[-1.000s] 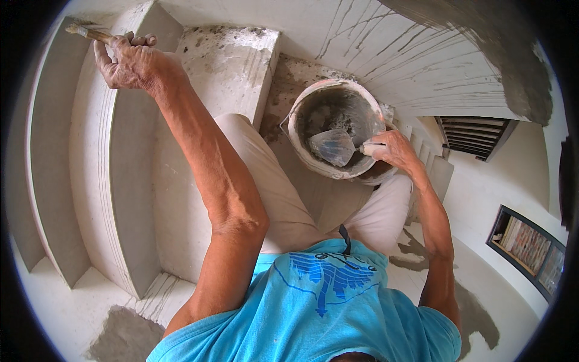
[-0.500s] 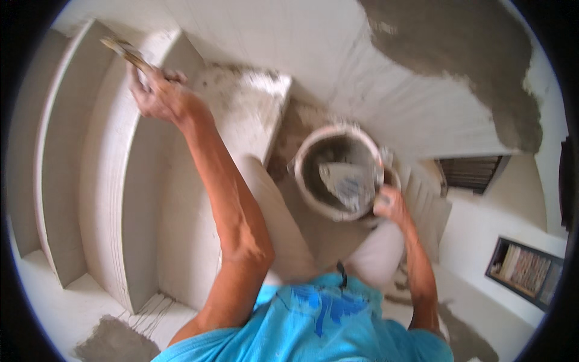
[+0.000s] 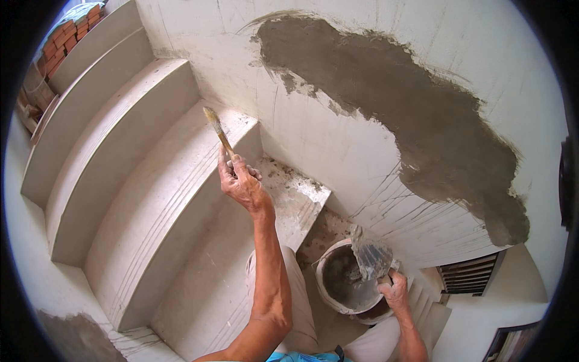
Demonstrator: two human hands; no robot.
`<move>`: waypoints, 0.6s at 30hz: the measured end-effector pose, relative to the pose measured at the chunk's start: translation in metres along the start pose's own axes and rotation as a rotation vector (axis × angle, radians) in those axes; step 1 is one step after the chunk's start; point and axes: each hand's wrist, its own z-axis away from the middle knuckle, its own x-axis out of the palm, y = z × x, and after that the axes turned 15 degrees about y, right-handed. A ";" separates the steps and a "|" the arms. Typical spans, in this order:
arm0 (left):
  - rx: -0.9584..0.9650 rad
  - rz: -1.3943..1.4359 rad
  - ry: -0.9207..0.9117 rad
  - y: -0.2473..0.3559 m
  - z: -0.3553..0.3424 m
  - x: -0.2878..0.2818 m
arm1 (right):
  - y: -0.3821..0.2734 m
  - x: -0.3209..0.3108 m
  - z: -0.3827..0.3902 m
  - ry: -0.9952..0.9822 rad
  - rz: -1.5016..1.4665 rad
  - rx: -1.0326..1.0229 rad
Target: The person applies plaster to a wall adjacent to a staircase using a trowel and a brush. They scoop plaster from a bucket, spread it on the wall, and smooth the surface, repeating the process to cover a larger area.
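Note:
My left hand is closed round the handle of a paintbrush, whose pale bristles point up and to the left above the stair treads. In my right hand is a trowel, gripped by its handle, with grey mortar on its blade. That blade is tilted over the right rim of a round bucket, which holds wet grey mortar. Ahead, a dark patch of mortar spreads across the pale wall. Neither tool touches the wall.
Curved steps climb at my left, beside the wall. Stacked red bricks stand at the top left. A dark slatted grille lies low at the right. Another grey patch marks the lower left. My knees flank the bucket.
My view has swung up toward the wall, bringing more of the patch into sight. The trowel has risen from inside the bucket to above its rim. Both hands keep their tools.

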 end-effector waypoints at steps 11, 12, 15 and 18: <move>-0.049 -0.049 -0.022 -0.006 -0.003 -0.002 | -0.174 0.018 -0.122 -0.105 -0.120 0.045; -0.051 -0.055 -0.030 -0.007 -0.002 0.000 | -0.184 0.023 -0.132 -0.113 -0.193 0.063; -0.039 -0.088 -0.034 -0.006 -0.007 -0.007 | -0.231 0.042 -0.159 -0.147 -0.373 0.037; -0.064 -0.075 -0.037 -0.007 -0.005 -0.004 | -0.254 0.051 -0.182 -0.186 -0.478 0.023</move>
